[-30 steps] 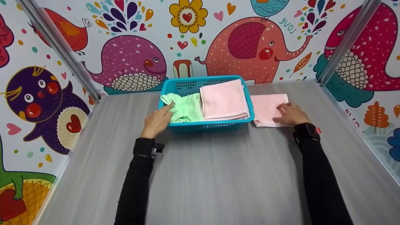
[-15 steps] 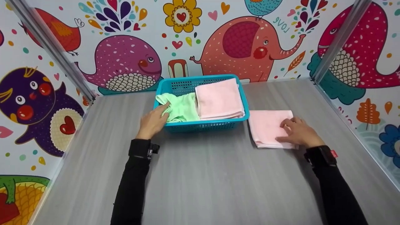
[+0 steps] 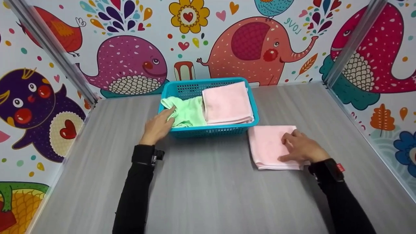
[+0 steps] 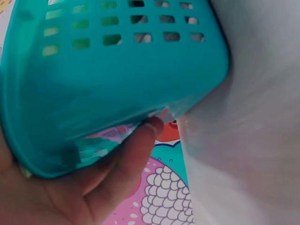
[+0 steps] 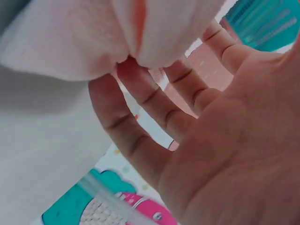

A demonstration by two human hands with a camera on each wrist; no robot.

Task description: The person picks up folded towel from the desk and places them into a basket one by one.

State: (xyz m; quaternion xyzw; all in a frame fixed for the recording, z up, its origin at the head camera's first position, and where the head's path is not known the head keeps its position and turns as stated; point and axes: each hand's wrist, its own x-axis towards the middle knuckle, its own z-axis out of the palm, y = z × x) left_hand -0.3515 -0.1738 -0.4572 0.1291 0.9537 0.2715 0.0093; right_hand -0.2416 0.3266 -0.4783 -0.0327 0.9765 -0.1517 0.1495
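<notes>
My left hand (image 3: 157,127) grips the left front corner of the teal plastic basket (image 3: 211,129), its thumb over the rim. The left wrist view shows fingers (image 4: 124,173) curled along the outside of the basket wall. Inside the basket, a crumpled green towel (image 3: 190,110) lies at left and a folded pink towel (image 3: 227,103) at right. Another folded pink towel (image 3: 268,146) lies on the table, just right of and in front of the basket. My right hand (image 3: 302,148) pinches its right side; in the right wrist view the cloth bunches at the fingertips (image 5: 105,89).
A grey wood-grain table (image 3: 201,195) spreads under everything. Printed cartoon panels (image 3: 136,65) wall the back and both sides, with metal posts (image 3: 354,45) at the corners. The basket stands close to the back wall.
My right hand has drawn the loose pink towel along the table toward me, out from beside the basket to its front right. The left hand has stayed at the basket corner.
</notes>
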